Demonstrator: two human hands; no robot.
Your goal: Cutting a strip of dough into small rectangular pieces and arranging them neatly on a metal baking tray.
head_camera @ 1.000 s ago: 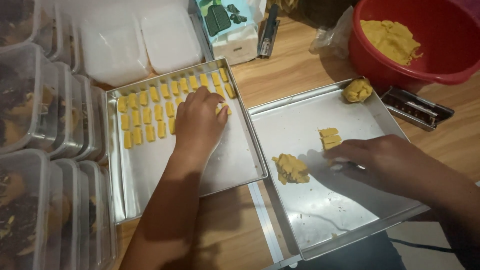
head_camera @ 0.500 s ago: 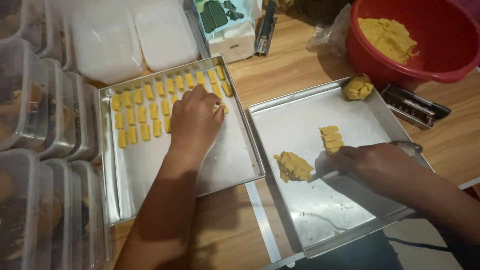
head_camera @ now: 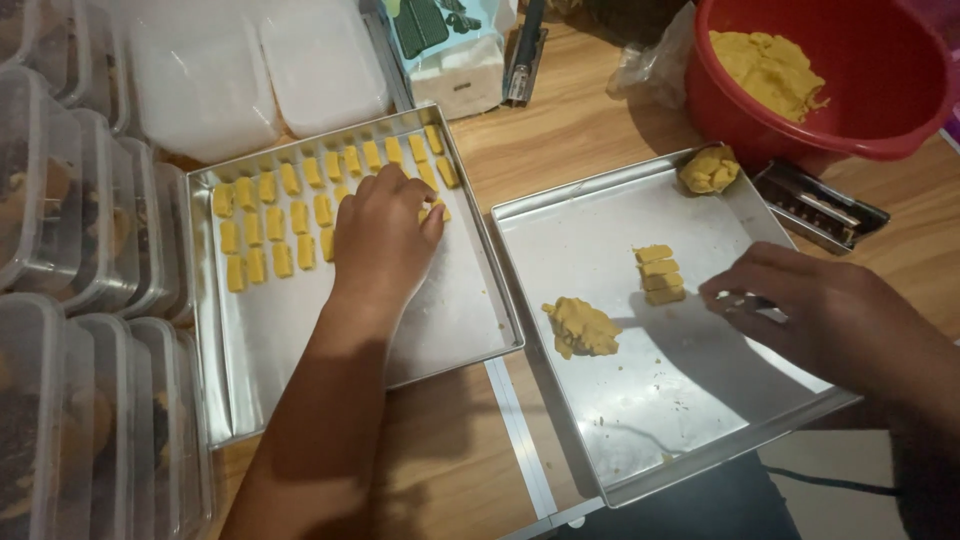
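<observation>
My left hand (head_camera: 385, 235) lies palm down on the left metal tray (head_camera: 455, 330), its fingertips on the rows of small yellow dough pieces (head_camera: 290, 215); what sits under the fingers is hidden. My right hand (head_camera: 815, 315) hovers over the right metal tray (head_camera: 690, 400), pinching a thin metal blade (head_camera: 742, 300). Just left of it is a short stack of cut dough pieces (head_camera: 660, 273). A rough dough lump (head_camera: 582, 327) lies farther left on the same tray, and another lump (head_camera: 708, 168) sits in its far corner.
A red bowl (head_camera: 880, 90) of yellow dough stands at the back right, a metal cutter (head_camera: 820, 205) beside it. Stacked clear plastic containers (head_camera: 70, 300) line the left edge, lids (head_camera: 260, 70) behind the left tray. A box (head_camera: 450, 50) stands at the back.
My right hand drew back to the right with the blade, from the dough lump to beside the cut pieces. My left hand stays on the rows.
</observation>
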